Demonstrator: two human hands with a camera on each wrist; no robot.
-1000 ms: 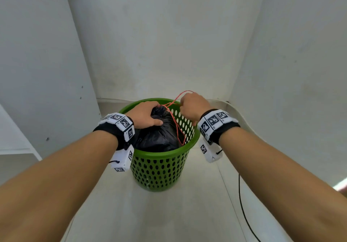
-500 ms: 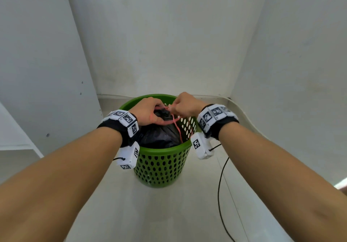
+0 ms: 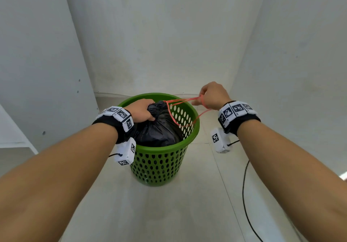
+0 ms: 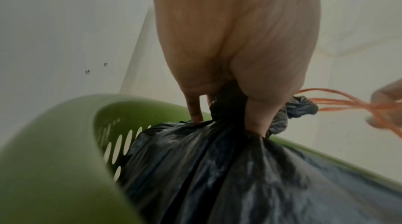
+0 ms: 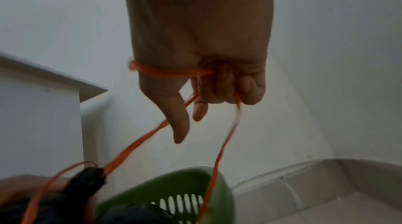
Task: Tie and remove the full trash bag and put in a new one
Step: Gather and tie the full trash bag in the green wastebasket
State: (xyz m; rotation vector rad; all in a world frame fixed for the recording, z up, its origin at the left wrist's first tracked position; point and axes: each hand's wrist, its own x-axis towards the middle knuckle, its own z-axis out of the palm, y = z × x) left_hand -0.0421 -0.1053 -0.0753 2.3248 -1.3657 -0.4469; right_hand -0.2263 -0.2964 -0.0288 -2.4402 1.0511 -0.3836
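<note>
A full black trash bag [image 3: 159,129] [image 4: 217,167] sits inside a green perforated bin [image 3: 161,164] [image 4: 54,141] [image 5: 195,181] on the floor. My left hand [image 3: 142,110] [image 4: 230,73] grips the bag's gathered neck [image 4: 226,105] [image 5: 87,178] just above the bin. An orange drawstring [image 3: 180,101] [image 4: 348,104] [image 5: 135,150] runs from the neck out to the right. My right hand [image 3: 210,95] [image 5: 206,79] holds the string in curled fingers, with a loop wound round the hand, beyond the bin's right rim.
White walls close in on the left, back and right. A white shelf edge [image 3: 16,144] juts out at the left. A black cable [image 3: 246,194] trails over the pale floor on the right of the bin.
My right hand has pulled away from the left, out to the right and past the bin's rim, drawing the orange string taut. The left hand stays on the bag's neck.
</note>
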